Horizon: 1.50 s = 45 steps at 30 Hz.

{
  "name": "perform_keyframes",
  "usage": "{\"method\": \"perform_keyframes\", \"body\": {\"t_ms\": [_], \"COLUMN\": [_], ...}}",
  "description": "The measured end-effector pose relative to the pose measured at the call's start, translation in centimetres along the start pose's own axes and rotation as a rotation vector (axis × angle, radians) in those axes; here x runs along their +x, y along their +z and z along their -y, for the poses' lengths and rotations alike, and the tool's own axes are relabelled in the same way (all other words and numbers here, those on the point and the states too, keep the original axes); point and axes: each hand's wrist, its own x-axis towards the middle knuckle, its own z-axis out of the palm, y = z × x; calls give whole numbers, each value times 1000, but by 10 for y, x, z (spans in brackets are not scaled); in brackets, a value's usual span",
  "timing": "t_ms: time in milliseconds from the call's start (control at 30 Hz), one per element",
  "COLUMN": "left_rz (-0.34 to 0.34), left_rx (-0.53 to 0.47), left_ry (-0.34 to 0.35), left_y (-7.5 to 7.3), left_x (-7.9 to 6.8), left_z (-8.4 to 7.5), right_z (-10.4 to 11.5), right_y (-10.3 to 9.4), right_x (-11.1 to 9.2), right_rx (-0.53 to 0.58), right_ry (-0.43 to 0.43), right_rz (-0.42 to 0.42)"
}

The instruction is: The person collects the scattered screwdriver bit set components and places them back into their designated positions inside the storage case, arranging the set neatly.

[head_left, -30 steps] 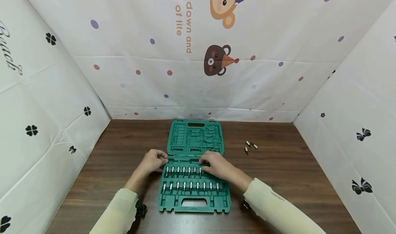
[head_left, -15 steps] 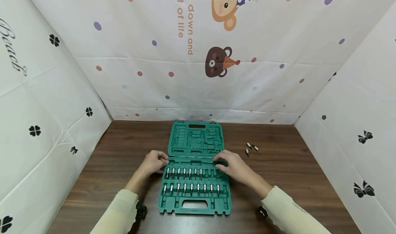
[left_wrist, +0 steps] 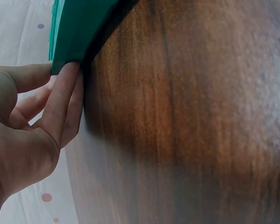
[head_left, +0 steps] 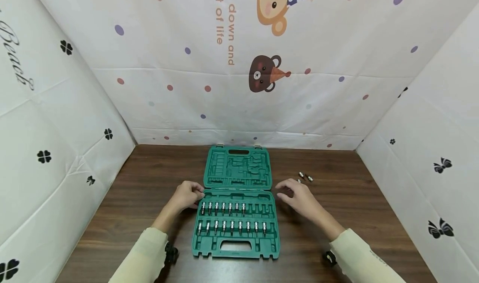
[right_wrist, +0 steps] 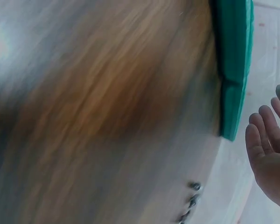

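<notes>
A green plastic tool case (head_left: 207, 244) lies open on the table, its lid (head_left: 236, 166) laid back toward the wall. Two rows of metal socket bits (head_left: 232, 227) fill part of its slots; the right end of the upper row has bare slots. My left hand (head_left: 186, 195) pinches the case's left edge near the hinge, thumb above and fingers against the side, as the left wrist view shows on the green edge (left_wrist: 77, 37). To the right of the case, my right hand (head_left: 299, 198) hovers with relaxed fingers and nothing in it. Three loose socket bits (head_left: 309, 178) lie just beyond it.
The brown wooden table (head_left: 149, 166) carries the case near its middle. White printed cloth walls (head_left: 179, 104) stand behind and on both sides. In the right wrist view, the case's side (right_wrist: 233, 70) and the blurred loose bits (right_wrist: 192, 201) show.
My right hand has moved right, from over the upper row of bits, across the bare slots, to outside the case beside the loose bits. The left hand keeps its place on the edge.
</notes>
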Motion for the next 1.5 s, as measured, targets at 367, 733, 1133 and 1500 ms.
{"method": "perform_keyframes", "body": {"t_ms": [367,733,1133,1500], "left_rz": [-2,-7,-7,-8], "left_rx": [14,24,24,11], "left_ry": [-10,-15,-16,-20], "left_y": [0,-2,0,-1], "left_x": [-1,-1,0,0], "left_z": [-2,-3,-2,-2], "right_z": [-34,-61,-91,-110], "right_y": [-10,-21,-33,-36], "right_x": [-2,-1,2,12], "right_rx": [-64,-90,-85,-74], "right_ry": [46,104,217,292], "right_rz": [-116,-206,-189,-123]}}
